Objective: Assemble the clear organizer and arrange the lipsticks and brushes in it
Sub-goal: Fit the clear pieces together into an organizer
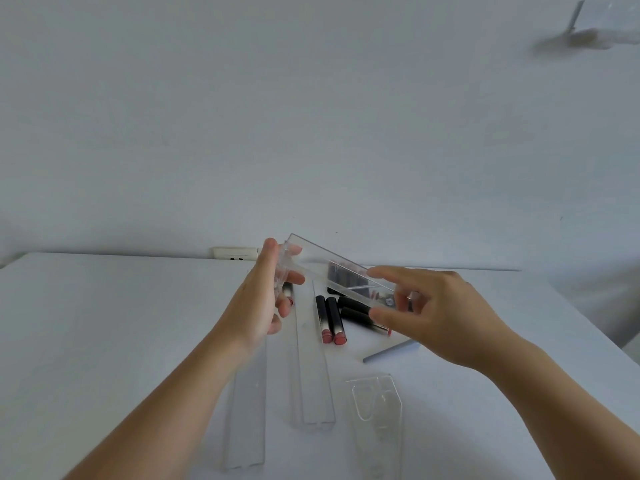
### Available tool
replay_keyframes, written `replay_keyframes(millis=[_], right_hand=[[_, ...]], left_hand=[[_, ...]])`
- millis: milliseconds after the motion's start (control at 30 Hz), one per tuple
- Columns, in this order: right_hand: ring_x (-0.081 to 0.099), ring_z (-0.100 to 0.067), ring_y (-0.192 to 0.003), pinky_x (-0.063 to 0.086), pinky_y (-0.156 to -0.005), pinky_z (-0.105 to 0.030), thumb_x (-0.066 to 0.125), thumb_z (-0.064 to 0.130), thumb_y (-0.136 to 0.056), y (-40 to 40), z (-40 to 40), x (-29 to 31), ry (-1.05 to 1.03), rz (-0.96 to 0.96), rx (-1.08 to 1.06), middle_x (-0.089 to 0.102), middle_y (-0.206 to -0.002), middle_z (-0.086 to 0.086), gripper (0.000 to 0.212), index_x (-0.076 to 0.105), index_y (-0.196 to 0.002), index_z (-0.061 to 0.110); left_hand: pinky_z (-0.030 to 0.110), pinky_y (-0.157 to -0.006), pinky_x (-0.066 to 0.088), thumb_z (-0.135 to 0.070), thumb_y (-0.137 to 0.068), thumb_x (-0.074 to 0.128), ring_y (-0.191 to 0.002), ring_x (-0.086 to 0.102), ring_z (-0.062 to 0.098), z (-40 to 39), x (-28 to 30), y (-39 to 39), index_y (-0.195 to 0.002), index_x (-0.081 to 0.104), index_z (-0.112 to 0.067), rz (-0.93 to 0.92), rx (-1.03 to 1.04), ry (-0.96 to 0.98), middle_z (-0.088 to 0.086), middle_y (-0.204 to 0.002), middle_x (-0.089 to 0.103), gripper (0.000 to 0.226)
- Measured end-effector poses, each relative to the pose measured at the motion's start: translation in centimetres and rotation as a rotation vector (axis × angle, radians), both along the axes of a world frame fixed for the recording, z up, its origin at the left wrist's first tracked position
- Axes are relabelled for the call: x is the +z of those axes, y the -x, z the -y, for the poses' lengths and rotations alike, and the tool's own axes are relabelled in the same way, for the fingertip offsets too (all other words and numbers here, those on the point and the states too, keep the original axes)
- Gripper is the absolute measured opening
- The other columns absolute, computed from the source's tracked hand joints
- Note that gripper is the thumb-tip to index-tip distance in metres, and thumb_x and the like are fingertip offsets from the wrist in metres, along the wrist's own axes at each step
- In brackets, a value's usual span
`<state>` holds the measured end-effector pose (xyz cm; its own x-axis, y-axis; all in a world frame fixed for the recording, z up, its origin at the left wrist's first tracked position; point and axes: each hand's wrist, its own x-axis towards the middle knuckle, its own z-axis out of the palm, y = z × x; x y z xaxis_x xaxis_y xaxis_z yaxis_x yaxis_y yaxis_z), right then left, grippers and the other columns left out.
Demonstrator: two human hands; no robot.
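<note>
In the head view, both hands are holding one clear strip [341, 271] up off the white table [104, 323], its long axis sloping from upper left down to lower right; the left hand [266, 292] is gripping the higher, far-left end with fingers curled round it, and the right hand [436, 313] is pinching the lower right end between thumb and fingertips, so the strip is spanning the gap between the two hands with neither end free; two more clear strips are lying flat on the table below, one [246, 410] under the left forearm and one [311, 368] just right of it, both running lengthwise toward the person and roughly parallel; a clear end plate [377, 407] is lying to the right, nearer the right arm; the lipsticks [332, 320] are lying in a loose heap behind the strips, directly beneath the held piece; a grey brush [391, 351] is lying just beside them on the right; by my judgement the assembly is only starting, and the held strip would need turning to line up with the ones on the table, which the left hand is nearer to.
</note>
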<state>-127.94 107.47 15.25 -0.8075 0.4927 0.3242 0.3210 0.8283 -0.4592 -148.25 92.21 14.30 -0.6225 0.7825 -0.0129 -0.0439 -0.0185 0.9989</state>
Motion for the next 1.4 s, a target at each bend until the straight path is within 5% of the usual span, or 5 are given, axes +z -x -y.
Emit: replay_keyframes(millis=[333, 667, 1000, 1200, 1400], right_hand=[[0.054, -0.007, -0.065, 0.044, -0.056, -0.025, 0.063, 0.065, -0.079, 0.5, 0.2, -0.6, -0.017, -0.028, 0.006, 0.059, -0.083, 0.016, 0.047, 0.049, -0.123, 0.068], [0.053, -0.006, -0.072, 0.040, -0.056, -0.023, 0.059, 0.067, -0.078, 0.3, -0.1, -1.2, -0.044, 0.007, -0.017, 0.056, -0.090, 0.018, 0.051, 0.050, -0.128, 0.063], [0.050, 0.002, -0.078, 0.035, -0.057, -0.020, 0.055, 0.067, -0.080, 0.2, -0.2, -2.0, -0.066, 0.004, -0.059, 0.052, -0.086, 0.021, 0.052, 0.051, -0.131, 0.059], [0.049, 0.005, -0.082, 0.036, -0.059, -0.018, 0.053, 0.067, -0.081, 0.2, -0.3, -2.4, -0.084, 0.039, -0.039, 0.053, -0.079, 0.016, 0.052, 0.049, -0.133, 0.058], [0.051, 0.003, -0.080, 0.035, -0.061, -0.016, 0.054, 0.066, -0.082, 0.0, -0.2, -2.9, -0.055, 0.062, -0.023, 0.054, -0.081, 0.015, 0.052, 0.047, -0.133, 0.058]], left_hand=[[0.019, -0.043, 0.021, -0.074, -0.081, 0.029, -0.049, 0.039, 0.007, 0.2, 0.0, 0.1, -0.111, 0.067, -0.039, -0.018, 0.010, -0.033, 0.006, -0.109, 0.067, 0.060], [0.018, -0.039, 0.027, -0.076, -0.080, 0.035, -0.047, 0.034, 0.008, 0.2, -0.5, 0.5, -0.106, 0.066, -0.041, -0.189, 0.028, 0.010, -0.017, -0.059, 0.055, 0.053], [0.013, -0.044, 0.034, -0.067, -0.087, 0.030, -0.045, 0.036, 0.004, 0.1, -0.9, 0.7, -0.103, 0.062, -0.043, -0.369, 0.057, 0.084, -0.019, -0.051, 0.045, 0.043], [0.015, -0.046, 0.035, -0.059, -0.085, 0.033, -0.049, 0.045, -0.001, -0.1, -1.1, 0.9, -0.096, 0.057, -0.031, -0.437, 0.048, 0.021, 0.000, -0.091, 0.062, 0.038], [0.020, -0.048, 0.031, -0.057, -0.086, 0.033, -0.047, 0.045, -0.001, 0.0, -1.4, 1.0, -0.094, 0.057, -0.038, -0.485, 0.057, 0.011, -0.006, -0.088, 0.060, 0.032]])
